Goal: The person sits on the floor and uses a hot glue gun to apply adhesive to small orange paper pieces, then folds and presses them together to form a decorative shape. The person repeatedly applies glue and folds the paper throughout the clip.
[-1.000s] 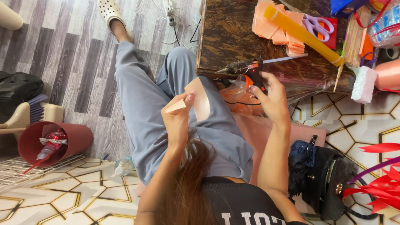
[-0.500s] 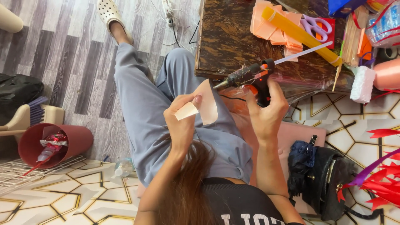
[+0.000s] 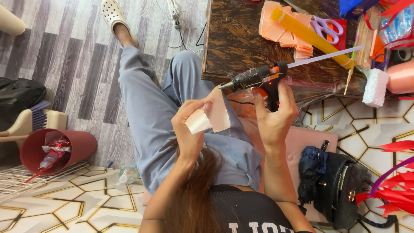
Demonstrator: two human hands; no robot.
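Note:
My left hand (image 3: 189, 129) holds a pale peach paper piece (image 3: 213, 115), partly curled, over my lap. My right hand (image 3: 274, 116) grips a black hot glue gun (image 3: 258, 77) by its handle. The gun's nozzle points left and touches the top edge of the paper. A clear glue stick (image 3: 325, 56) juts from the back of the gun over the dark wooden table (image 3: 235, 39). I sit with grey trousers (image 3: 155, 112) stretched out on the floor.
A stack of peach paper (image 3: 278, 28), a yellow strip (image 3: 312, 36) and purple scissors (image 3: 330, 28) lie on the table. A black bag (image 3: 340, 185) sits at right, red ribbon (image 3: 396, 181) beyond it. A tipped red bin (image 3: 51, 149) and a brush (image 3: 36, 121) are at left.
My right hand lifted the glue gun off the table and brought its nozzle to the paper. My left hand raised and turned the paper toward it.

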